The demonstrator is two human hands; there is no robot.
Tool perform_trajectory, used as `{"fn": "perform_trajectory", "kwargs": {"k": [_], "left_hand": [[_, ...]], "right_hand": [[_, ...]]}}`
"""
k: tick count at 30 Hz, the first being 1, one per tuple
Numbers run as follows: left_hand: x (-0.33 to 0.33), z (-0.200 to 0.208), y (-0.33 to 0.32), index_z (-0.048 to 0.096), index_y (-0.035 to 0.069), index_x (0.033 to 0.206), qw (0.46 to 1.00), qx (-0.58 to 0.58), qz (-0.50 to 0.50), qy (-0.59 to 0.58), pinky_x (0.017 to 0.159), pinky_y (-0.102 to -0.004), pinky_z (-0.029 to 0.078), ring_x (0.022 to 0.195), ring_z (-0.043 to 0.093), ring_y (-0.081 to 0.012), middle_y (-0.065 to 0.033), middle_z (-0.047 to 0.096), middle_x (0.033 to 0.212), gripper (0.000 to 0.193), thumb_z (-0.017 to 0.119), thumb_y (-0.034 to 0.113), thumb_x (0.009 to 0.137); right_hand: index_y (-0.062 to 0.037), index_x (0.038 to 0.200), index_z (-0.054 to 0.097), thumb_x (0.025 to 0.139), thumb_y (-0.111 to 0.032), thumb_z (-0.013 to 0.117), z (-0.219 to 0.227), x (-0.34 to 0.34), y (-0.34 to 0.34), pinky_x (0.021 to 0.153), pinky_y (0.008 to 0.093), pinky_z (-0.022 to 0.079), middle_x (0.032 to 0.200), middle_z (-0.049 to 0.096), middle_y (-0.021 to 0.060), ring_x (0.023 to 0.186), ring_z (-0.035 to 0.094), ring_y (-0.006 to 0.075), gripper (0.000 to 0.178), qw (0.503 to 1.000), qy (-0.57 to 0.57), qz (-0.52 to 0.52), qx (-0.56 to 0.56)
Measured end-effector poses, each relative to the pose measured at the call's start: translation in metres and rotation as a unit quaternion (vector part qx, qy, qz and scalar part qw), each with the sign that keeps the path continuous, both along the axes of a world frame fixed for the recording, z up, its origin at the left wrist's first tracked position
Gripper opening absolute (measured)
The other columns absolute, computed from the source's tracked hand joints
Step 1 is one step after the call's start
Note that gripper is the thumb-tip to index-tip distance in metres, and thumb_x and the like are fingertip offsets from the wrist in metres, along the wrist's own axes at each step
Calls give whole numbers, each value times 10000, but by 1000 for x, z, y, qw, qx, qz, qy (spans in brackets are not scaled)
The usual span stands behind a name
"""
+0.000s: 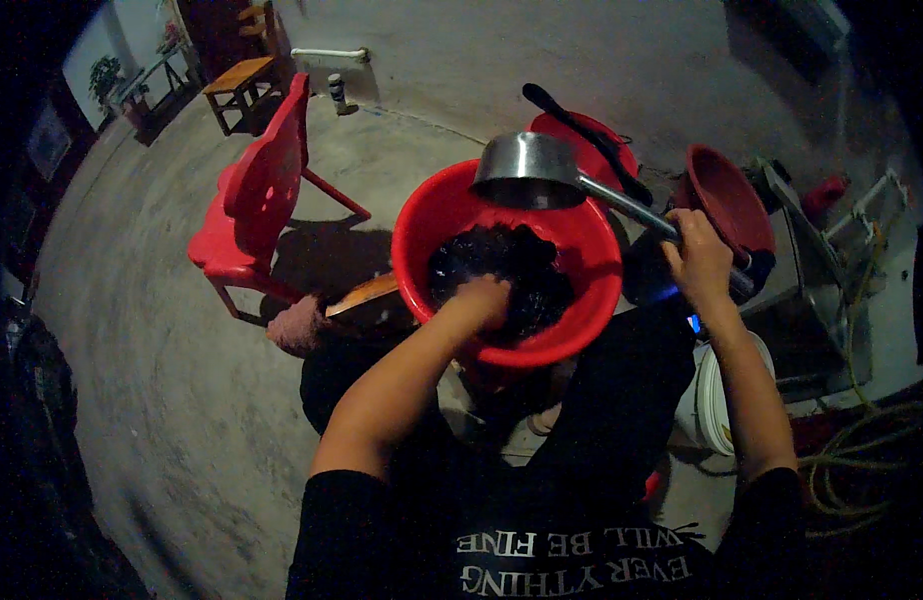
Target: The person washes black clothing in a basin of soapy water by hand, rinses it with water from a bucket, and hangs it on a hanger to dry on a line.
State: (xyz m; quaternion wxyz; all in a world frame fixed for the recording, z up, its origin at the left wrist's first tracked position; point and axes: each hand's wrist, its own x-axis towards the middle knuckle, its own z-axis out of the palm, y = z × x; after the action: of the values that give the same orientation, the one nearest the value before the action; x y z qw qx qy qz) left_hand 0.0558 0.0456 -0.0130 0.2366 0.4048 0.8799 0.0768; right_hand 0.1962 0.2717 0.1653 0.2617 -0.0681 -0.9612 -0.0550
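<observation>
A bright red plastic basin stands in front of my knees, holding a dark, glossy, crumpled mass that looks like wet cloth. My left hand reaches down into this mass, and its fingers are hidden there. My right hand is wrapped round the long handle of a metal dipper. The dipper's round bowl hangs over the far rim of the basin, tilted with its mouth turned down toward me. I see no water falling from it.
A red plastic chair stands to the left, with a wooden chair farther back. On the right are a dark red basin, a white bucket and a coiled hose. A red seat-like thing bears a long black object.
</observation>
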Motion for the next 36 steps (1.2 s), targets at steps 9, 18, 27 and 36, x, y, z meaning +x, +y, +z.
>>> {"fn": "perform_trajectory", "kwargs": {"k": [9,18,27,36], "left_hand": [[3,33,-7,440,81,1155,998,10,-61,-6,845,-447,427,1033,486,-368,-203,460,1141,514,626,219,696],[13,42,-23,589,32,868,952,176,-159,193,680,-387,444,718,551,-282,-161,571,802,223,560,174,698],[26,64,-14,318,130,1293,989,38,-144,17,864,-440,423,1024,489,-397,-233,422,1186,691,656,231,699],[34,84,-4,303,103,1301,987,-39,-156,30,855,-433,428,1036,471,-396,-224,404,1191,725,669,215,686]], "right_hand": [[-116,942,571,729,-258,629,-30,-13,5,586,380,435,756,589,82,708,581,279,262,986,-152,-48,-43],[-21,905,585,798,-229,576,-14,85,73,466,249,405,649,567,34,557,530,90,234,921,-164,-73,-345],[5,964,567,791,-264,595,-29,347,145,427,266,420,606,558,35,489,524,116,321,838,-52,-307,-448],[1,913,578,720,-235,612,-75,421,195,639,401,468,875,603,179,750,594,323,307,829,-229,-501,-94]]}}
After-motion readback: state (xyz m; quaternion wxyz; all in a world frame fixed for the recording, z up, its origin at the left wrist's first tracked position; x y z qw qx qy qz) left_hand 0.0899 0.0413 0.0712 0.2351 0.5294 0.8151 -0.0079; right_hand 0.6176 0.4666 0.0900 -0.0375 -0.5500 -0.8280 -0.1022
